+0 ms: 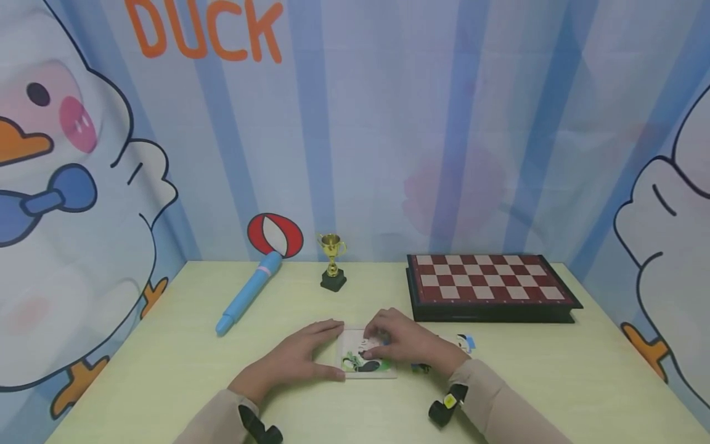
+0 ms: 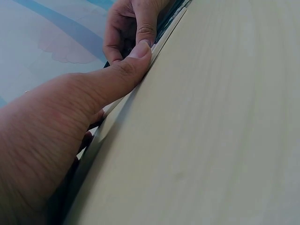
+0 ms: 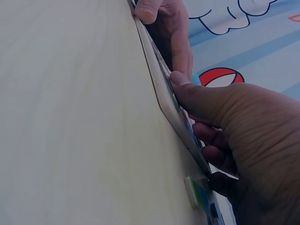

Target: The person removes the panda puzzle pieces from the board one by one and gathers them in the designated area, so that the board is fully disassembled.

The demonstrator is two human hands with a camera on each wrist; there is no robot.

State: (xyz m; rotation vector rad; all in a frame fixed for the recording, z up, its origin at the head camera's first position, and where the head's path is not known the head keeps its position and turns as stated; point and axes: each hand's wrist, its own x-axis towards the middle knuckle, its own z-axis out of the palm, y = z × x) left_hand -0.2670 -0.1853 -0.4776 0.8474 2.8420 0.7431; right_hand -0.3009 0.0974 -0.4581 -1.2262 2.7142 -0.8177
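A small flat picture puzzle (image 1: 370,374) with a pale rim and green, black and white print lies on the table in the head view. My left hand (image 1: 302,353) holds its left side, thumb at the near corner and fingertips at the far one. Over the right part of the puzzle, my right hand (image 1: 402,338) has its fingers bent and pinches a puzzle piece, mostly hidden by the fingers. In the right wrist view, the right thumb (image 3: 187,91) is right at the puzzle's surface. Loose puzzle pieces (image 1: 467,343) lie near the right wrist, partly covered.
Behind the right hand stands a red-and-white checkered chessboard box (image 1: 488,280). A small gold trophy (image 1: 332,262) on a black base is at the back middle, with a blue tube-shaped thing (image 1: 249,293) to its left. A printed curtain (image 1: 366,123) hangs behind the table (image 1: 166,345).
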